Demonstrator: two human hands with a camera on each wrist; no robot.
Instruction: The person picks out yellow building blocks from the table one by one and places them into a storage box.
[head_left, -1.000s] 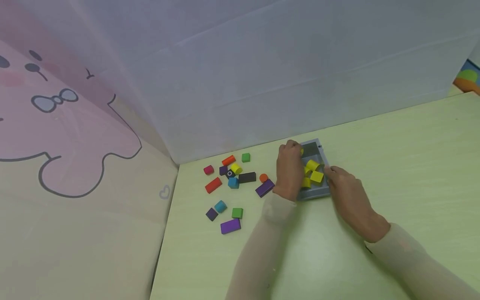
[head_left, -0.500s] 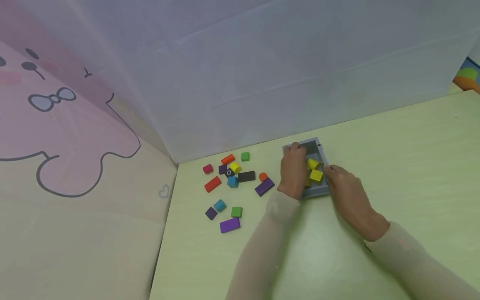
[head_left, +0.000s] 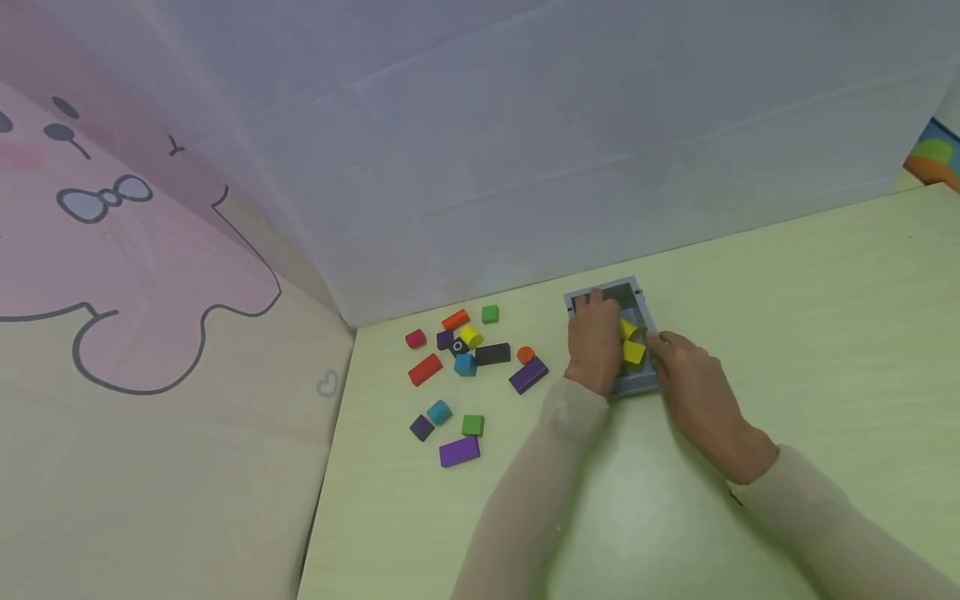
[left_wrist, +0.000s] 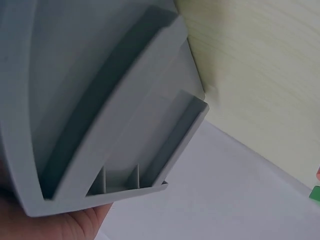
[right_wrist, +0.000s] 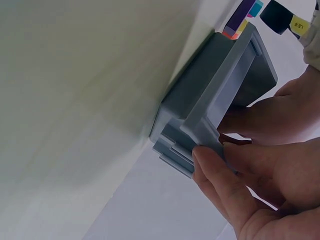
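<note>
A small grey plastic bin (head_left: 636,385) stands on the table near the wall. Inside it lie yellow blocks, among them a cube (head_left: 633,352) and a rounded piece (head_left: 627,330); others may be covered. My left hand (head_left: 595,343) reaches down into the bin's left part, its fingertips out of sight. My right hand (head_left: 701,400) pinches the bin's right rim between thumb and fingers. The right wrist view shows this right hand (right_wrist: 250,185) on the ribbed end of the bin (right_wrist: 195,105), with the left hand (right_wrist: 285,117) reaching in behind.
Left of the bin, loose blocks lie scattered: a black bar (head_left: 492,354), a purple bar (head_left: 529,376), an orange piece (head_left: 526,355), a yellow cylinder (head_left: 471,336), a red cylinder (head_left: 425,369) and several more. A white-sheeted wall (head_left: 480,242) borders the table's back edge.
My left hand has moved from the bin's left edge rightward and down into it, covering some yellow blocks. A yellow piece seen by its fingertips is now hidden. The right hand keeps its place.
</note>
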